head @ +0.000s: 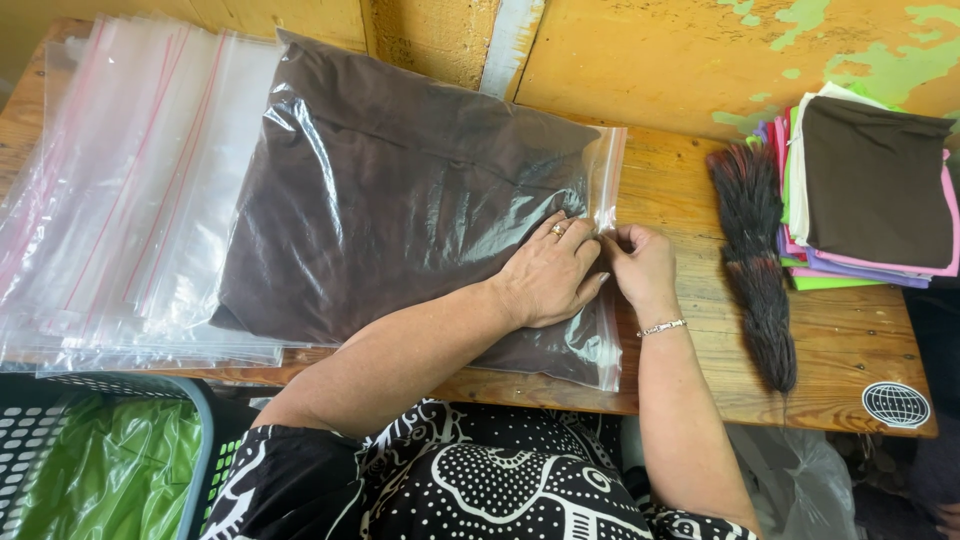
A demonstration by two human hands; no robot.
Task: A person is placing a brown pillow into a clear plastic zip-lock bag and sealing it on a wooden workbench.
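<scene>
At the bag's zip edge: left hand (548,275) pressing the clear bag (400,200) flat on the desk (690,190); right hand (642,265), grip narrow, pinching its seal; brush (755,260) lying beyond.

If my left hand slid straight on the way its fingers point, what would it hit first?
Likely the zip strip of the clear bag; the left hand points up-right across the brown cloth toward it.

— What is the person wearing?
— A black top with white dotted and swirling patterns, sleeves short, forearms bare.
— Any jewellery on the hands?
— A gold ring on a finger of the left hand (548,272), and a thin silver bracelet at the wrist of the right hand (642,264).
</scene>
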